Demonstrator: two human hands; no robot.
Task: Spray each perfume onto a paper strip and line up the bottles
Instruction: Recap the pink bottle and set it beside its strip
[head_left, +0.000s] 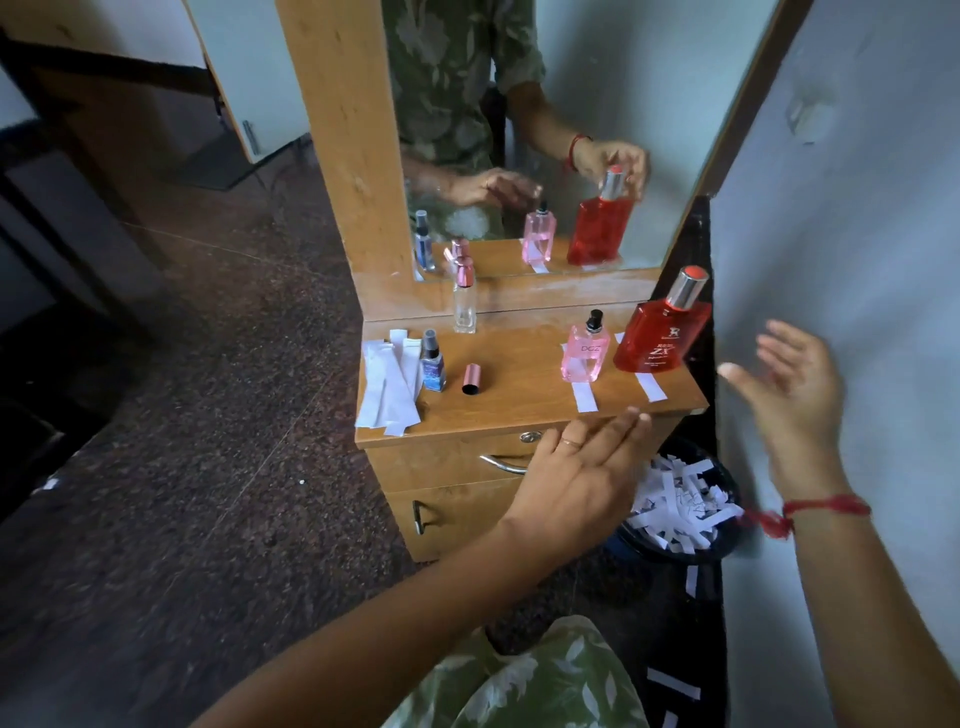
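Note:
Four perfume bottles stand on the wooden dresser top (519, 400). A large red bottle (660, 332) is at the far right, with a pink bottle (583, 353) just left of it; each has a white paper strip (584, 396) under or in front of it. A clear bottle (464, 301) stands at the back, a small blue spray bottle (432, 361) at the left. A pink cap (471, 379) lies loose. My left hand (576, 467) hovers open before the dresser's front edge. My right hand (789, 395) is open in the air right of the red bottle, holding nothing.
A pile of unused paper strips (387, 382) lies at the dresser's left end. A mirror (545, 156) rises behind the bottles. A black bin (680, 504) full of used strips stands on the floor at the right, against the wall (857, 208). Drawer handles (501, 462) face me.

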